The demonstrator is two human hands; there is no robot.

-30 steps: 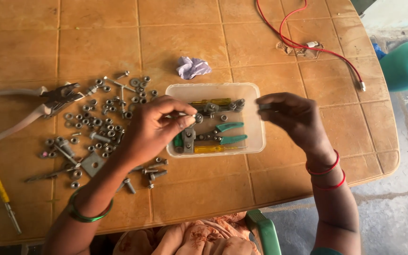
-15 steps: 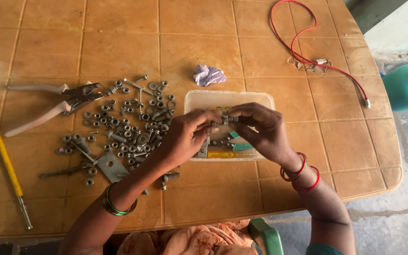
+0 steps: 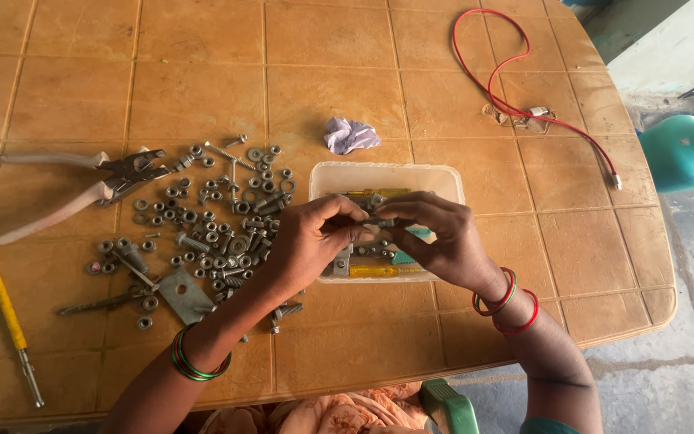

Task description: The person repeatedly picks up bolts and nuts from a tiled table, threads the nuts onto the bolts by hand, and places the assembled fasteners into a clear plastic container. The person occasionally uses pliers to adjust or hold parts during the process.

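tan tiled worktop, hands meet over the tub

tan tile-patterned worktop (image 3: pixel 202 64) carries a heap of nuts and bolts (image 3: pixel 210 233), pliers (image 3: pixel 82 189) and a clear plastic tub (image 3: pixel 443 178). the left hand (image 3: pixel 307 245) and right hand (image 3: pixel 443 241) meet above the tub, each grip pinched narrow on a small bolt (image 3: pixel 377 221) held between them. the step in hand looks like threading a nut onto it; next would call for steady twisting with fingertips aligned. half a second ago the hands were already joined; a second ago they were apart, the left reaching into the tub.
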